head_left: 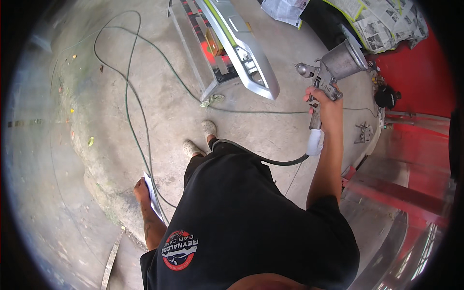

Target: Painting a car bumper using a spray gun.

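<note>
A silver metal spray gun with a round cup point(325, 83) is grasped by the right hand point(329, 103), which is raised well clear of the grey concrete floor point(166, 130). The fingers are wrapped around the handle, but whether the trigger is being squeezed cannot be told. The cup is tilted toward the upper right, and the nozzle is pointed toward the upper left. A white wrapping point(315, 141) is fitted around the lower end of the handle, and from it a black rubber hose point(278, 161) is led in a curve toward the person's waist.

By the left hand point(142, 190), lowered at the person's side, a flat white sheet point(152, 194) is gripped along its edge; it is probably paper, though it is seen poorly, almost edge-on.

A silver car bumper with a lime-yellow stripe point(252, 65) is supported on a grey metal frame point(194, 60), to the left of the spray gun and apart from it. A thin dark-green hose point(128, 104) is looped across the floor. At the upper right, a glossy black panel point(321, 21) is partly covered by printed newspaper sheets point(386, 24).
</note>
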`<move>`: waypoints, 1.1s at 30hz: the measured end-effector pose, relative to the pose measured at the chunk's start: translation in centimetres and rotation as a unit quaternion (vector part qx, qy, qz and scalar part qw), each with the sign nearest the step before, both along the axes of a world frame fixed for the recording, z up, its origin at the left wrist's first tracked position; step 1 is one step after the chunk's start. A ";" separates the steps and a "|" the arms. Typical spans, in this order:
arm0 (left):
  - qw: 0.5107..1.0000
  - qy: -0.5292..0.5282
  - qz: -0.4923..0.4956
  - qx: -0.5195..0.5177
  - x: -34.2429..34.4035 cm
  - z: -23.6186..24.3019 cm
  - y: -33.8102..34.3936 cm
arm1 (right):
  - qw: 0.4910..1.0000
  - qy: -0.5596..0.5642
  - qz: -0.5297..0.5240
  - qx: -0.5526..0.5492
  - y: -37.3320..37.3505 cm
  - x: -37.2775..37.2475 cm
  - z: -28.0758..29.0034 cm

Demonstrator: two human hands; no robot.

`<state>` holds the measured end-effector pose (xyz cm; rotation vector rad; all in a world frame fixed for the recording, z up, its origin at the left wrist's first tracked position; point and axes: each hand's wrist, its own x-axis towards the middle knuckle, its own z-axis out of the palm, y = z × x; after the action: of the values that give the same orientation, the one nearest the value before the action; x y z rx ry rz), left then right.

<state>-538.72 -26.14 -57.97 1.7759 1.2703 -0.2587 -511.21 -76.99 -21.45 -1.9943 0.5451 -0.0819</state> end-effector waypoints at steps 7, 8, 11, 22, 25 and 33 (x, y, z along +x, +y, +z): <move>0.999 0.018 -0.021 -0.020 -1.3 -3.3 -1.5 | 1.000 0.002 -0.007 -0.001 -0.6 -0.9 0.5; 0.999 0.020 -0.021 -0.021 -1.7 -3.6 -1.4 | 1.000 0.013 -0.013 -0.007 -0.8 -1.6 0.4; 0.997 0.045 -0.058 -0.018 -1.4 -2.7 -1.8 | 0.999 0.035 -0.036 -0.013 -0.7 -4.1 0.1; 0.995 0.002 -0.099 -0.008 3.8 -1.9 0.9 | 1.000 0.004 0.011 -0.009 4.2 -5.2 -2.4; 0.994 0.000 -0.107 -0.007 5.6 -0.8 1.1 | 0.998 -0.032 0.053 -0.021 5.0 -5.6 -3.1; 0.990 0.020 -0.137 -0.020 3.7 -2.5 2.1 | 0.996 0.017 0.006 -0.086 4.1 -10.6 -4.0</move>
<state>-534.99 -24.01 -60.49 1.9165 1.0392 -0.4740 -521.79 -72.92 -25.43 -2.1690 0.5629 -0.0900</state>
